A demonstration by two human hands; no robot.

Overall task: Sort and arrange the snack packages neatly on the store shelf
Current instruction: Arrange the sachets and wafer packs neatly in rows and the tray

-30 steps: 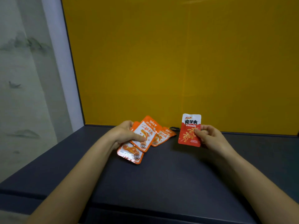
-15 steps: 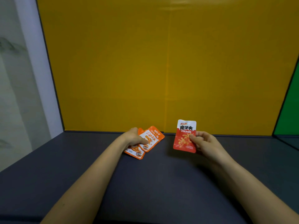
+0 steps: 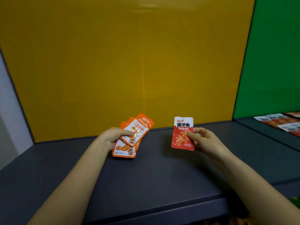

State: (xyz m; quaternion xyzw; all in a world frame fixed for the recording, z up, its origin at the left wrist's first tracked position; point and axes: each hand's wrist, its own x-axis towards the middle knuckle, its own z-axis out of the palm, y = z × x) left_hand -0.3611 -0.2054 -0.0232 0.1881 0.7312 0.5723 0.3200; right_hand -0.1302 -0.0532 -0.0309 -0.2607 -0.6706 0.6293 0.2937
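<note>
My left hand [image 3: 113,138] grips a fanned bunch of orange snack packets [image 3: 131,137], held above the dark shelf board [image 3: 154,176] near its back. The thumb presses on the front packet. My right hand [image 3: 203,138] pinches a single red and white snack packet [image 3: 181,134] upright by its right edge, front facing me. The two hands are level and a short gap apart. Both packets hang clear of the board.
A yellow back panel [image 3: 129,62] closes the shelf behind. To the right a green panel [image 3: 272,54] backs a neighbouring bay, where red and white packets [image 3: 282,122] lie in rows. A pale wall [image 3: 6,111] stands at the left.
My left hand has lifted the orange packets off the board and gathered them into a bunch. The view has swung right, bringing the green bay into sight. The red packet stays in my right hand.
</note>
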